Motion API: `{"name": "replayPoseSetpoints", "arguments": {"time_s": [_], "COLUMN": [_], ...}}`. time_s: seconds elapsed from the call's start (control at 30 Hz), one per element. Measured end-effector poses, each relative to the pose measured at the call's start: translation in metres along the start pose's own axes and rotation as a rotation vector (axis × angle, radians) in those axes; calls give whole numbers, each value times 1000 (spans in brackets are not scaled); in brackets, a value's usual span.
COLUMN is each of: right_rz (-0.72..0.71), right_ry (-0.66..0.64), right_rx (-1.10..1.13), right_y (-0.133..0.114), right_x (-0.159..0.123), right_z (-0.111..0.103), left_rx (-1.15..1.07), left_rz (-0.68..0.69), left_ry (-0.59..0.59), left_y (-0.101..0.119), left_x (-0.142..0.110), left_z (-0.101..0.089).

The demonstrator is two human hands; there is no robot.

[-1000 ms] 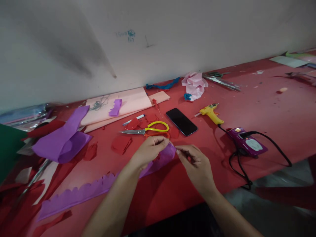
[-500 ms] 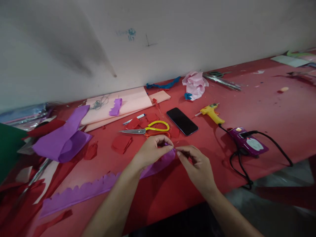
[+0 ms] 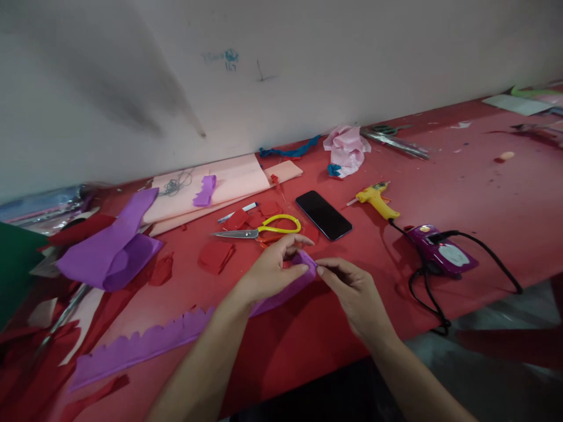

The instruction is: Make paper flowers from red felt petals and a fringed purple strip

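A long purple crepe paper strip [image 3: 145, 346] with a scalloped upper edge runs from the lower left, passes beneath my left forearm and ends between my hands. My left hand [image 3: 275, 266] holds it near its right end, thumb on the paper and index finger lifted. The fingertips of my right hand [image 3: 354, 293] pinch the tip of the strip. Just beyond my left hand lie yellow-handled scissors [image 3: 259, 228]. A black phone [image 3: 324, 215] rests behind my right hand.
A yellow glue gun [image 3: 377, 201] and a purple power box [image 3: 442, 252] with black cables sit to the right. Loose purple paper [image 3: 109, 252], red pieces [image 3: 216, 257] and pale pink sheets [image 3: 237, 176] lie left and behind. A white wall rises behind the red table.
My left index finger has lifted and straightened off the strip, showing more of its purple end. My right hand has shifted slightly right, still pinching the tip.
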State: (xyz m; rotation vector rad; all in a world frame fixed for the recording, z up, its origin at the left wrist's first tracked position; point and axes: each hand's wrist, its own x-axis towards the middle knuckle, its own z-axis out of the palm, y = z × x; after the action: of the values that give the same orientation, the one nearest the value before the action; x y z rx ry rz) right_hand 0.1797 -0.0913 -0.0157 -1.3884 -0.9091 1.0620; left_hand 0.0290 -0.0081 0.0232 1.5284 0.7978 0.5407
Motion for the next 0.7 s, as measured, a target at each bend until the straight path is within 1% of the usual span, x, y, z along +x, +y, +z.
{"name": "replayPoseSetpoints", "arguments": {"time_s": [0.07,0.13,0.3,0.37,0.43,0.53,0.7], "right_rz": [12,6,-14,-43,-102,-250,-506], "right_ry": [11,31,48,49,59,86,193], "right_rx": [69,85,19,-31,-100,-227,-400], "right_y": [1,2,6,8,9,10,9], "right_x": [0,1,0,-1,-3,-4,-6], "right_z": [0,-2,-3,-3,-3,-3,-1], "left_rx": [-9,-20,-33,-45,-65,-85,-87], "left_rz": [-9,-25,-83,-112,-126,-138,-132], "left_ry": [-4,11,37,47,61,73,101], "left_y": [2,2,2,4,5,7,6], "left_x": [-1,-1,-2,-2,-3,-4,-4], "left_z": [-1,-1,2,4,4,4,5]}}
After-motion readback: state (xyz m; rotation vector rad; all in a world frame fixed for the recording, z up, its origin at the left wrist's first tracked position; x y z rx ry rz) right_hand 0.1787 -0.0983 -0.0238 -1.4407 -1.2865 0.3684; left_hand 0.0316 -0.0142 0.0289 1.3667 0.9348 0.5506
